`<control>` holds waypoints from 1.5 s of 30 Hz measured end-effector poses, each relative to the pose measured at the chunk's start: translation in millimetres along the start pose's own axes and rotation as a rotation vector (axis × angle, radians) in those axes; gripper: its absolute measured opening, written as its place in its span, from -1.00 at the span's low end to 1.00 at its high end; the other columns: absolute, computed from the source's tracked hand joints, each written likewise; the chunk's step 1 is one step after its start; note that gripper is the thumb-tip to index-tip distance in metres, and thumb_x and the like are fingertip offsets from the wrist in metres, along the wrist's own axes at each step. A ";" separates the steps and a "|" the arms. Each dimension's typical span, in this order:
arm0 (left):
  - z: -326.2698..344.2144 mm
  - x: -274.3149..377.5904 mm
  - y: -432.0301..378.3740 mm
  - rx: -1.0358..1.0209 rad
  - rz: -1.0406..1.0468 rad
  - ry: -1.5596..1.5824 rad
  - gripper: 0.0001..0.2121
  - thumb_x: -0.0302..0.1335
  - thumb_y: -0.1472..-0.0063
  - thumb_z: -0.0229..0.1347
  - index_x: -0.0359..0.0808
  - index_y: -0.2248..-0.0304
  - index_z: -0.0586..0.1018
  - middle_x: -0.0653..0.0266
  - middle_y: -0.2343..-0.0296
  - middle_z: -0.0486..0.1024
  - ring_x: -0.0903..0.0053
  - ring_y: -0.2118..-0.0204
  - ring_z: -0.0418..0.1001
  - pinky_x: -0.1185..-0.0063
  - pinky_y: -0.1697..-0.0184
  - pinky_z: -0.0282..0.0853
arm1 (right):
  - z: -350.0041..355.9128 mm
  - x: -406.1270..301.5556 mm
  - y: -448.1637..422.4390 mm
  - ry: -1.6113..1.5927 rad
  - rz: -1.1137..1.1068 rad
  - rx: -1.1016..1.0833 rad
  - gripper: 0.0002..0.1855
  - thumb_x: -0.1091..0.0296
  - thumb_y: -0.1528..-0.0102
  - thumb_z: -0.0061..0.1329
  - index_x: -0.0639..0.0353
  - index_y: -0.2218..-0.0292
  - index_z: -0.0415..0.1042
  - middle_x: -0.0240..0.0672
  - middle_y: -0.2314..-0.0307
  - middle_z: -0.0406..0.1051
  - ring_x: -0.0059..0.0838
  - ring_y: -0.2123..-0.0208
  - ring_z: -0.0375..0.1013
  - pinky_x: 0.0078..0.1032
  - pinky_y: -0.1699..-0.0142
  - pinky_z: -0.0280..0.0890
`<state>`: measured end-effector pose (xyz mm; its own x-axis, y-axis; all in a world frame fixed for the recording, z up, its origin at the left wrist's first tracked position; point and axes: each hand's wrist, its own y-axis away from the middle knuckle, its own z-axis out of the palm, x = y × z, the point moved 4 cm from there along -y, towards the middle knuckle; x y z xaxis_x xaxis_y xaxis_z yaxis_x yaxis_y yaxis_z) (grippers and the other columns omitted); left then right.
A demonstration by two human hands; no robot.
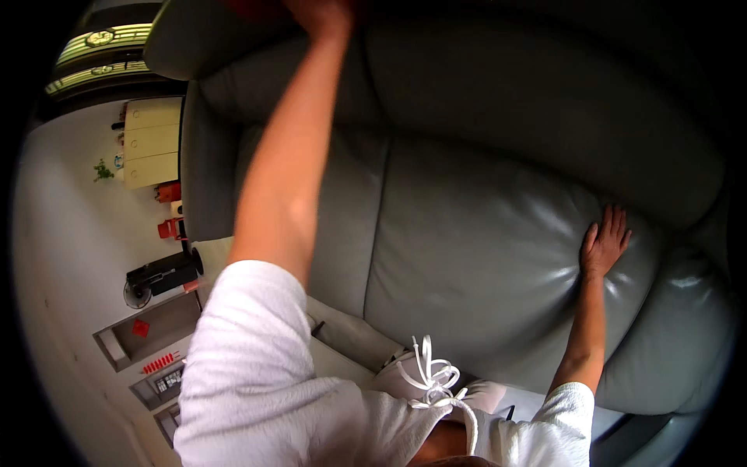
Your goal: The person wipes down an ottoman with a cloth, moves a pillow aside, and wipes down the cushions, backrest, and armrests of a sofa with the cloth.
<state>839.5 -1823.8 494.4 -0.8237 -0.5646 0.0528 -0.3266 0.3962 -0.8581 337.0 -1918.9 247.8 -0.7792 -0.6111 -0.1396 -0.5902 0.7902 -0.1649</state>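
My right hand [606, 242] lies flat, palm down, on the seat cushion [478, 245] of a grey leather-look sofa. The cushion dents and creases around it, and the hand holds nothing. Stretched far forward, my left hand [321, 14] is at the top edge of the view, near the upper part of the sofa backrest [525, 87]. Its fingers are cut off and in shadow. Dark red material [254, 7] shows beside it; whether my fingers grip it cannot be made out.
The sofa armrest [210, 169] stands on the left. Beyond it are a pale drawer cabinet [153, 143], red items [169, 227], a black appliance-like object [166, 274] and wall niches [149, 330]. Barred windows [105, 49] show at upper left. White drawstrings [435, 379] hang from my top.
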 end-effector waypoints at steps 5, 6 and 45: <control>-2.8 5.4 76.1 -0.122 0.120 0.013 -0.66 -0.32 0.03 0.02 -0.28 0.24 0.40 0.01 0.32 0.37 0.15 0.19 0.27 0.33 0.15 0.17 | -19.6 15.7 -22.0 -0.027 -0.052 0.055 -0.51 0.08 -0.07 -0.42 -0.03 -0.02 0.11 -0.41 -0.04 0.04 -0.40 -0.11 -0.06 -0.21 -0.15 -0.26; -9.5 -3.1 90.3 -0.294 0.059 -0.032 -0.65 -0.32 0.02 0.01 -0.29 0.22 0.39 0.02 0.29 0.35 0.15 0.17 0.26 0.34 0.12 0.16 | -21.4 16.0 -25.2 -0.017 -0.058 0.049 -0.51 0.08 -0.07 -0.43 -0.04 -0.03 0.11 -0.42 -0.04 0.04 -0.41 -0.11 -0.06 -0.22 -0.15 -0.26; -33.0 420.0 178.0 -1.052 0.103 1.029 -0.70 -0.49 0.24 0.03 -0.12 0.37 0.50 0.06 0.47 0.46 0.20 0.40 0.42 0.38 0.38 0.34 | 35.3 24.5 -4.6 -1.196 0.278 -0.039 -0.41 -0.03 -0.01 -0.29 -0.09 -0.06 0.02 -0.19 -0.04 -0.02 -0.24 -0.12 -0.12 -0.27 -0.16 -0.25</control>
<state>420.1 -1966.5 380.7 -0.6760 0.0709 0.7335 -0.0558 0.9876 -0.1469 328.1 -1939.1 210.7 -0.2071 -0.0630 -0.9763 -0.4573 0.8884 0.0397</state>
